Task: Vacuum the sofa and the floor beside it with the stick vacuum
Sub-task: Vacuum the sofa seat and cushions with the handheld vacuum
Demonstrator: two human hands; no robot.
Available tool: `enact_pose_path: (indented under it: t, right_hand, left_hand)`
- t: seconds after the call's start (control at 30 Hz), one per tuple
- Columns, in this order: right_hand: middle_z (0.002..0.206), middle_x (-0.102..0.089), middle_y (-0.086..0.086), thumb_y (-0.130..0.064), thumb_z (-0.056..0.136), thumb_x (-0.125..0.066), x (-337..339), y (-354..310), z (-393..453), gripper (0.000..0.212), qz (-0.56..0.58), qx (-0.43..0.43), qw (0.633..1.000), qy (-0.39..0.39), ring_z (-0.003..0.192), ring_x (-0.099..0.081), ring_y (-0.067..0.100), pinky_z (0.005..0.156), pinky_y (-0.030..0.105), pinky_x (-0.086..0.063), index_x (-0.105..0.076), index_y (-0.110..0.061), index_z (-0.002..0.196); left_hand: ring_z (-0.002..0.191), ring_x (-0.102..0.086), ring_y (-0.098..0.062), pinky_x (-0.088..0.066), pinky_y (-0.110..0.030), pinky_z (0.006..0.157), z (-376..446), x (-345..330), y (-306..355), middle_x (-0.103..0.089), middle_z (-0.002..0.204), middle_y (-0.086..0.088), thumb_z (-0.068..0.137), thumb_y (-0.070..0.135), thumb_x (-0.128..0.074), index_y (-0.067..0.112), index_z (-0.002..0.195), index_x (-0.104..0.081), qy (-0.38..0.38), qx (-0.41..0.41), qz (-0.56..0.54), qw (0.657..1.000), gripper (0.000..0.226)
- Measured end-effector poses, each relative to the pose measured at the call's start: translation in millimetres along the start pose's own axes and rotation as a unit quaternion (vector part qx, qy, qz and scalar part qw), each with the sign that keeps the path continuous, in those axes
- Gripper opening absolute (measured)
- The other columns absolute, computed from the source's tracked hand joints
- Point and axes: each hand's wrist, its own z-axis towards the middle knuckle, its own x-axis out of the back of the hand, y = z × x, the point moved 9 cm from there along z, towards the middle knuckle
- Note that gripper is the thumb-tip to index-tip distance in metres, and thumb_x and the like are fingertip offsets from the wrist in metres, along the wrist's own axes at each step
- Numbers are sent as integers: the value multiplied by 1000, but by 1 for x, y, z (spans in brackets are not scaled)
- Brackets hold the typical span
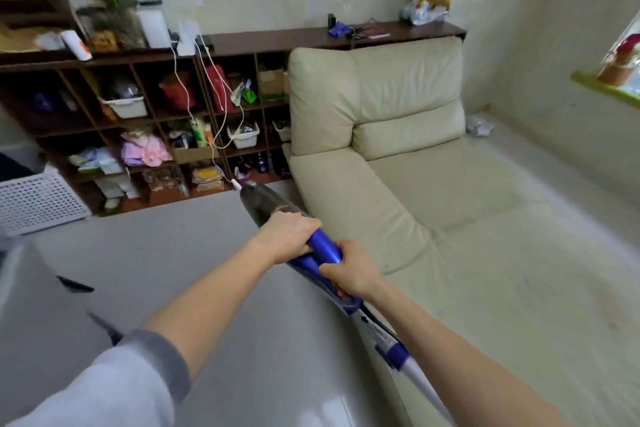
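Both hands grip stick vacuum [325,250]: left hand [291,236] fwd, right hand [349,270] behind, beside sofa [450,191].

Cluttered cubby shelf [145,107], white basket [38,201]

Both arms outstretched, hands [291,236] [349,270] curled in grips.

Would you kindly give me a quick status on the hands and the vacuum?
Left hand and right hand both gripping blue stick vacuum. Vacuum held in air beside cream sofa. White cable hangs from shelf near its dark end.
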Motion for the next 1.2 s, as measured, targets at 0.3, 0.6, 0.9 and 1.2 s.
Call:
enact_pose_path:
  t: [0.3, 0.6, 0.9, 1.2]
  right_hand:
    - [61, -56, 10, -8, 75, -58, 31, -20, 131, 5, -17, -85, 994, 70, 49, -51, 24, 51, 34, -45, -54, -10, 78]
    - [61, -55, 0, -6, 78, -57, 65, -31, 222, 10, 24, -198, 964, 175, 51, -52, 15, 51, 28, -46, -56, -14, 83]
    - [64, -55, -3, -10, 75, -58, 134, 23, 277, 11, -46, -250, 947, 198, 53, -50, 12, 45, 21, -32, -53, -20, 78]
    - [77, -58, 4, -9, 75, -56, 217, 87, 353, 12, -63, -242, 959, 130, 61, -50, 18, 51, 24, -38, -52, -14, 85]
  left_hand:
    - [97, -65, -26, -45, -34, 74, 141, -32, -73, -69, 107, 0, 90, 44, -48, 29, 114, -58, -20, -105, -36, 994, 30]
    - [96, -63, -22, -36, -31, 70, 260, -20, -99, -67, 110, 2, 92, 32, -48, 24, 117, -57, -24, -278, -95, 955, 27]
    - [100, -62, -22, -33, -30, 70, 358, -39, -65, -67, 111, 2, 90, 30, -52, 27, 120, -57, -46, -282, -135, 949, 30]
    - [101, -59, -16, -40, -31, 71, 463, -56, -34, -66, 111, 10, 88, 31, -54, 33, 114, -59, -90, -214, -219, 948, 27]
